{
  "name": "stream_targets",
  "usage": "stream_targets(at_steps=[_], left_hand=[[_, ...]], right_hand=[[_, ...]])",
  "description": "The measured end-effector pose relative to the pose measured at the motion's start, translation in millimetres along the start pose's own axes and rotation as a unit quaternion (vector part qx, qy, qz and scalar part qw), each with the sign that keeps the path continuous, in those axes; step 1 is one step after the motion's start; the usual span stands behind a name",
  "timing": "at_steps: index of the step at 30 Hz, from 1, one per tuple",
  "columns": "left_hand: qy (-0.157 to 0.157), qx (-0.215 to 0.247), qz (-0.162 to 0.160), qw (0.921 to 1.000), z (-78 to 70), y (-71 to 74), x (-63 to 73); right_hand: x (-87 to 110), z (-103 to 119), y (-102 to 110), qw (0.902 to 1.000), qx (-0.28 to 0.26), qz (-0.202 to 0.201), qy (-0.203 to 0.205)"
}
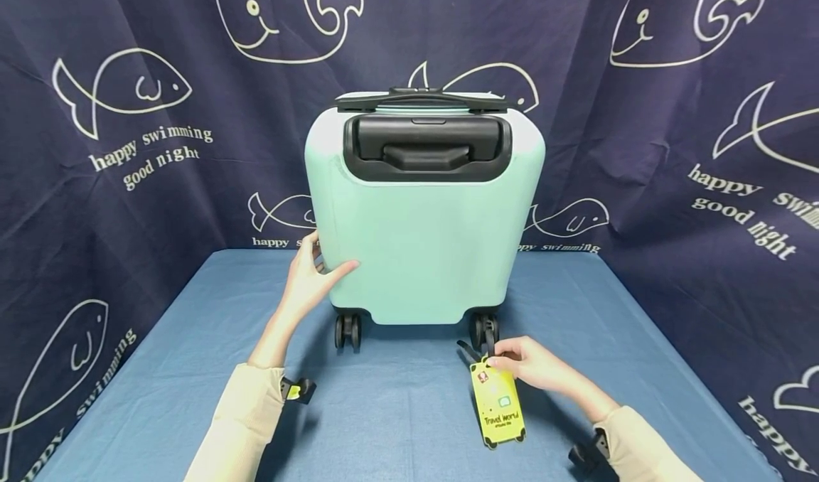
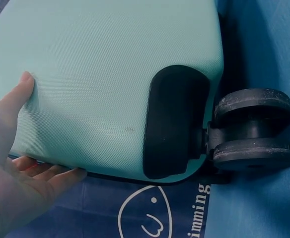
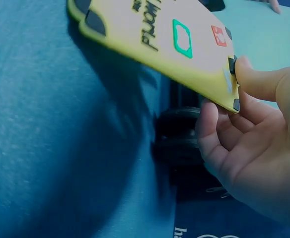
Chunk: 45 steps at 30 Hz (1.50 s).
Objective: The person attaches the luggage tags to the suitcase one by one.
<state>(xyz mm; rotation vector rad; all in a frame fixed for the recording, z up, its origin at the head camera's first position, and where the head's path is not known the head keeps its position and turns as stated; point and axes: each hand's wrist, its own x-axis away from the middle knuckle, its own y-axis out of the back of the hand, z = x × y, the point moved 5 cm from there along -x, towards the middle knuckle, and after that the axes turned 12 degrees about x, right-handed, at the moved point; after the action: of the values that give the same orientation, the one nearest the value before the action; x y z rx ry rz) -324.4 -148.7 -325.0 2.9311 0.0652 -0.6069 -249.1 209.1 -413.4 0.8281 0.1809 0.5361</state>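
A mint-green suitcase (image 1: 422, 247) stands upright on its black wheels. My left hand (image 1: 306, 283) holds its left side, the thumb lying on the broad face and the other fingers around the edge. In the left wrist view, that thumb (image 2: 22, 91) rests on the textured shell. At the lower right of the suitcase, my right hand (image 1: 537, 365) pinches the top end of a yellow luggage tag (image 1: 499, 407) printed "Travel World". A black strap (image 1: 470, 350) extends from the tag's top, in front of a wheel. Up close, the tag (image 3: 204, 79) is tilted above the cloth.
Blue cloth (image 1: 397, 404) covers the table. Dark blue curtains (image 1: 153, 240) with whale and fish drawings hang behind and at both sides. A black handle (image 1: 429, 148) is recessed into the suitcase's upper part. Double wheels (image 1: 348, 331) stand under its lower left.
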Motion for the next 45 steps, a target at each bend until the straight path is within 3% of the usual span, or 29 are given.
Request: stream_targets(at_steps=[14,27,45], left_hand=[[0.003,-0.001,0.002,1.0,2.6,2.9,1.8],[-0.003,0.0,0.0,1.0,2.6,2.0,1.2],[0.002,-0.006,0.002,1.0,4.8,2.1,1.1]], right_hand=[[1.9,11,21,0.9955,0.032,-0.058,0.068],[6.5,24,43,0.9867,0.07,-0.125,0.077],[11.6,42,70,0.9838,0.016,-0.154,0.09]])
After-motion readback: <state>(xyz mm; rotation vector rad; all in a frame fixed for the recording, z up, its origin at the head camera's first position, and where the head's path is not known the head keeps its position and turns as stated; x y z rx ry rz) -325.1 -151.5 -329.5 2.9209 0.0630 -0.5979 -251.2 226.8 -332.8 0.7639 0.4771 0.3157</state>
